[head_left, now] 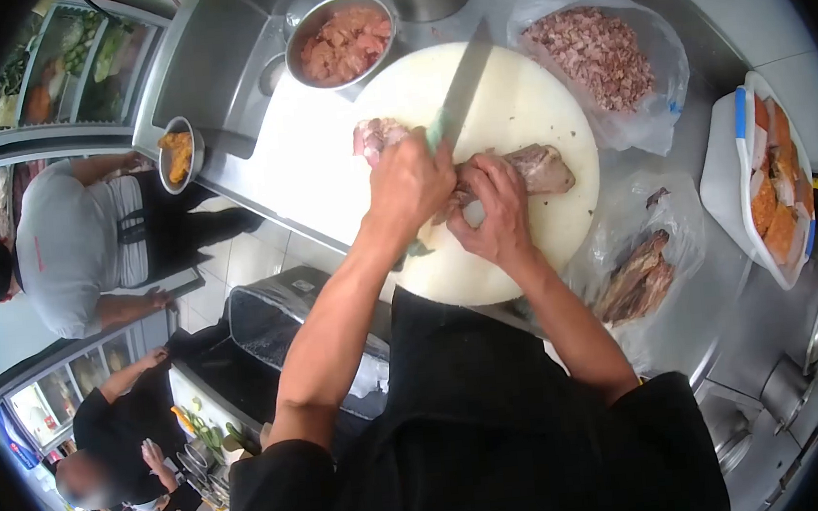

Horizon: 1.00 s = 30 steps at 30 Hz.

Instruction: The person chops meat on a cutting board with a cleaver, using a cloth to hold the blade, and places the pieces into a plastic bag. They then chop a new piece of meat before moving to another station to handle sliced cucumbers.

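My left hand (pixel 413 178) is closed round the pale green handle of a large knife (pixel 468 76), its broad blade pointing away from me over the round white cutting board (pixel 561 234). My right hand (pixel 496 205) presses on a piece of cooked meat (pixel 541 168), fingers curled over its near end. The two hands are close together, and the meat between them is partly hidden. Just beyond my left hand sits a small pile of cut meat pieces (pixel 381 138) at the board's left side.
Behind the board stand a metal bowl of raw meat chunks (pixel 345 47) and a metal pot (pixel 432 2). Right are plastic bags with chopped meat (pixel 595 53) and dark meat strips (pixel 637 281), plus a white tub (pixel 724 173). Left, a person (pixel 81 243) holds a bowl (pixel 178 156); another person (pixel 115 432) is below.
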### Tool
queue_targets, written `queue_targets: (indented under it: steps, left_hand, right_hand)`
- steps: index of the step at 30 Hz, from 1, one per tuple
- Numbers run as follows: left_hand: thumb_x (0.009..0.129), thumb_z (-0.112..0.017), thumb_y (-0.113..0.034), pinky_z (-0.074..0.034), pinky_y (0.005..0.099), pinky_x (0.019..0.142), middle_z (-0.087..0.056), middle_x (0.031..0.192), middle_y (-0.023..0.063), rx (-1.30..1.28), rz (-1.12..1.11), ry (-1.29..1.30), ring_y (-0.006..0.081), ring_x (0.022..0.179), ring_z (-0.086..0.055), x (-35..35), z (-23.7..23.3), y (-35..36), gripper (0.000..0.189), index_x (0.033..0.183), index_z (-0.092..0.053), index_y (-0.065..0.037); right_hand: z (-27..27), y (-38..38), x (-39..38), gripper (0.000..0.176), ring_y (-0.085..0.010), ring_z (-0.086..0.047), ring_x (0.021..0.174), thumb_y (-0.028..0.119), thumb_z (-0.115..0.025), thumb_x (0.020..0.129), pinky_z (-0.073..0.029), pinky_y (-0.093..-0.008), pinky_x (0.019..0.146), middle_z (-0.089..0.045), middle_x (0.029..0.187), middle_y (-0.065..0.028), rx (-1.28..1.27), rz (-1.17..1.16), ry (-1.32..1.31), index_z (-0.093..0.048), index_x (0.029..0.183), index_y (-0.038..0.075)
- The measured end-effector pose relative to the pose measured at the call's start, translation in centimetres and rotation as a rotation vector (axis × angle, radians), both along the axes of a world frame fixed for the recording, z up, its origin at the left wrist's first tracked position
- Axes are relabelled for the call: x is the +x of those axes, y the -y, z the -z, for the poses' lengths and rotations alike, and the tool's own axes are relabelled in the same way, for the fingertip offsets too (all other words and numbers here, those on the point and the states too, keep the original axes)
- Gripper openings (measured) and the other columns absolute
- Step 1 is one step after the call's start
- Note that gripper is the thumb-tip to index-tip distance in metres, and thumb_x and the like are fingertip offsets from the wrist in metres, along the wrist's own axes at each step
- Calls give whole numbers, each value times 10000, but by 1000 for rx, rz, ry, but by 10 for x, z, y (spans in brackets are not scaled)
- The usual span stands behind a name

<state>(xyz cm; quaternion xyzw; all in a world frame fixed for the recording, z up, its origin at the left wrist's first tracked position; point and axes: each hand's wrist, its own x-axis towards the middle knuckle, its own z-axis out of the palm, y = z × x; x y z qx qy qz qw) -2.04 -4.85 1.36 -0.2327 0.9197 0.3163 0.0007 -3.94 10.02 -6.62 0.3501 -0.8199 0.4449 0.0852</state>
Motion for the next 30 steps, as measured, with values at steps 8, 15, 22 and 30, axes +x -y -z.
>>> queue_targets:
  steps: [8, 15, 22, 30]
  left_hand:
    - [980, -588, -217, -506, 497, 625, -610, 665, 320, 32, -54, 82, 490, 684, -656, 60, -66, -12, 303, 983, -645, 81]
    - [964, -601, -173, -486, 571, 622, -583, 659, 336, -37, 34, 197, 540, 671, -598, 89, -63, -27, 250, 880, -564, 60]
    - [946, -606, -175, -524, 560, 566, -593, 596, 308, -126, 89, 282, 506, 589, -624, 116, -69, -29, 237, 876, -544, 43]
    - [956, -602, -205, -504, 600, 618, -592, 644, 336, -107, 62, 238, 534, 663, -616, 74, -33, -28, 252, 935, -578, 45]
  right_hand:
    - [6, 0, 2, 458, -371, -527, 1187, 169, -754, 686, -404, -482, 1051, -570, 1220, -150, 5, 10, 90, -619, 1110, 59]
    - [4, 1, 1, 454, -376, -534, 1180, 161, -748, 677, -407, -492, 1064, -585, 1196, -155, -25, 1, 94, -617, 1099, 53]
    - [1, 2, 2, 433, -373, -545, 1160, 164, -734, 680, -408, -500, 1074, -592, 1185, -153, 4, 22, 100, -626, 1081, 40]
    - [0, 5, 2, 416, -367, -543, 1146, 165, -715, 681, -421, -489, 1038, -589, 1191, -150, 23, 39, 92, -624, 1065, 31]
